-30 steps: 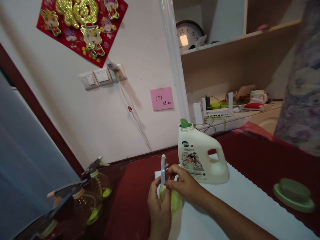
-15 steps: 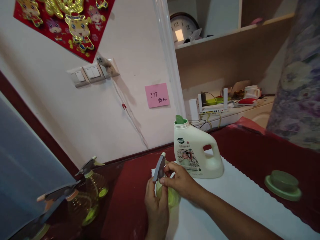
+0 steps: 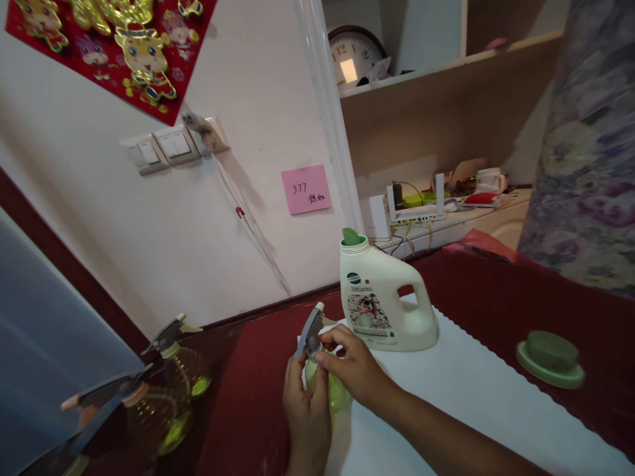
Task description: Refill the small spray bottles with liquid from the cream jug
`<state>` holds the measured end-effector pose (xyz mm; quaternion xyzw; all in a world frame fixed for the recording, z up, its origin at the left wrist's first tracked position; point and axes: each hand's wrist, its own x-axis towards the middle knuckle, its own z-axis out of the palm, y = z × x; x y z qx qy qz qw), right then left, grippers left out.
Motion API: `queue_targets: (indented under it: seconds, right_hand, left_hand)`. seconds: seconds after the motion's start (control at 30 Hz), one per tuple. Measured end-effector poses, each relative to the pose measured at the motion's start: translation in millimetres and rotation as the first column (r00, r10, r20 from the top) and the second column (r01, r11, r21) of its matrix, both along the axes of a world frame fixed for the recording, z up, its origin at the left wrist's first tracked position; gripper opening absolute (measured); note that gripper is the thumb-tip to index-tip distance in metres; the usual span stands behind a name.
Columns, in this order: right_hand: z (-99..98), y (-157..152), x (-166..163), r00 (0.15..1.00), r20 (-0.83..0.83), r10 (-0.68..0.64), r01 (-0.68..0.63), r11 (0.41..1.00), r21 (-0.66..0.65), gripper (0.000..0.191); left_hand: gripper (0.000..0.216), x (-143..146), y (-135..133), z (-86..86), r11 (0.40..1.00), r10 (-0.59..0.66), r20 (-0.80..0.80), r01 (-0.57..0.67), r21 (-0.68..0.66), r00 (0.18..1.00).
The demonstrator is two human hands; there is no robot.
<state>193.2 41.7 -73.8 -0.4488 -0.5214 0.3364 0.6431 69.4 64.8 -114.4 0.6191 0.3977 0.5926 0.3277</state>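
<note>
My left hand wraps round a small clear spray bottle with yellow-green liquid, standing on the white mat. My right hand pinches the bottle's neck just under the grey trigger head, fingers closed on it. Behind them stands a cream detergent jug with its green spout uncovered. Its green cap lies on the red cloth at the right.
Two more spray bottles with yellow liquid stand at the left on the dark table. A white wall with switches and a pink note is behind. A shelf with a router and a clock is at the back right. A flowered cloth hangs at the right.
The grey trigger head has turned from edge-on to angled left under my right fingers. The view has drifted right and down a little.
</note>
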Motion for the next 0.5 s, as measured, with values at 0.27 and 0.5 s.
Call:
queue_targets:
  seconds: [0.27, 0.5]
  right_hand:
    - [0.8, -0.7, -4.1, 1.000, -0.009, 0.020, -0.020, 1.000, 0.009, 0.022]
    - [-0.7, 0.2, -5.4, 0.999, -0.032, 0.016, -0.015, 1.000, 0.027, 0.017]
  left_hand:
    - [0.038, -1.4, -2.0, 4.3, 1.000, -0.019, -0.042, 0.019, -0.004, 0.999]
    - [0.046, 1.2, -4.0, 0.0, 0.999, 0.005, 0.058, -0.002, -0.051, 0.998]
